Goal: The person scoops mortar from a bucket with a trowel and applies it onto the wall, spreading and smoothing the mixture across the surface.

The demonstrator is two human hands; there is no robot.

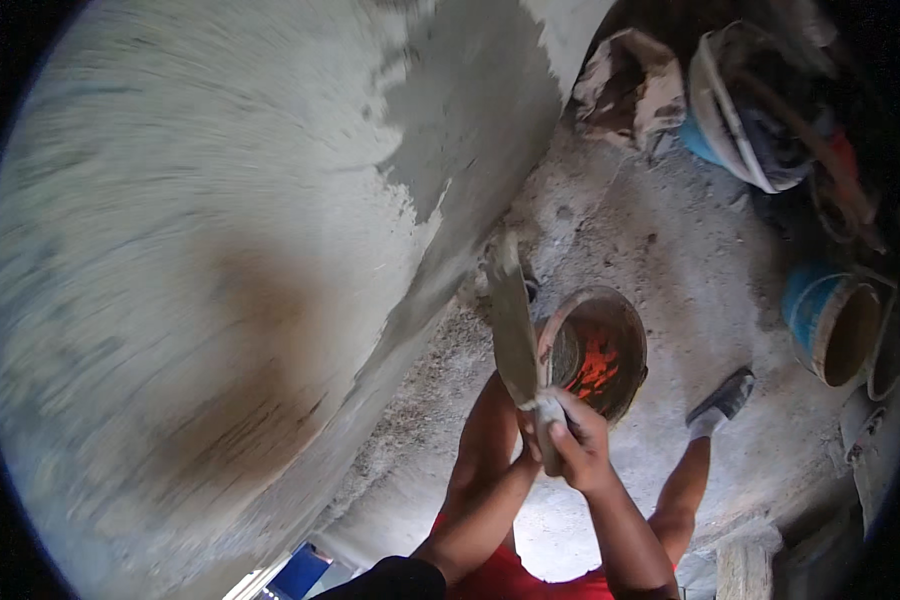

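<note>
Below the trowel [513,335], patchy wall [300,200] meets gritty floor [705,285].

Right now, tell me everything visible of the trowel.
The trowel has a long, narrow blade coated in dull grey, apparently mortar, and a short, pale, smeared handle. Its tip points away from the person, left of the bucket in view. The right hand grips the handle; the left hand touches it, partly hidden. The bare material cannot be told.

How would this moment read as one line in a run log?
right hand: grips trowel handle | left hand: at handle, partly hidden | bucket: on floor, orange-red inside | wall: darker grey patch
</note>
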